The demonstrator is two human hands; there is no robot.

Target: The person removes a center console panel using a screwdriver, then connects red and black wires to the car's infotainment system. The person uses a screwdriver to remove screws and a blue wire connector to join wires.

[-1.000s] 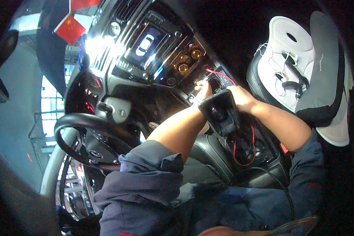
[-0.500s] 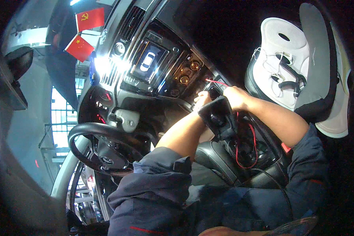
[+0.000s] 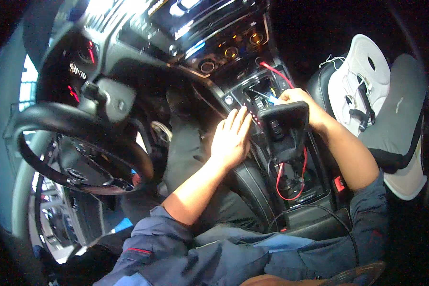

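My left hand [image 3: 229, 140] lies open with fingers stretched along the left edge of the centre console, holding nothing. My right hand [image 3: 298, 100] reaches over the console's right side, its fingers closed around a small blue-and-white piece [image 3: 273, 99]; its kind is too small to tell. Those fingers are at an uncovered opening [image 3: 256, 91] in the console. Just behind it stands a raised black gear-lever trim piece [image 3: 291, 114], tilted, hiding part of the right hand's surroundings. A red cable [image 3: 277, 72] runs from the front of the console past the right hand.
The steering wheel [image 3: 71, 114] is at left, the dashboard controls [image 3: 231, 51] ahead. A red cable loop [image 3: 291, 198] lies by the rear console tray. A white seat cushion [image 3: 362, 62] with cords covers the right seat, near a red buckle [image 3: 339, 184]. A black cable [image 3: 319, 209] crosses behind.
My view has tilted down and come closer to the console. My left hand has drawn back from the opening and flattened on the console's left edge. My right hand remains by the opening.
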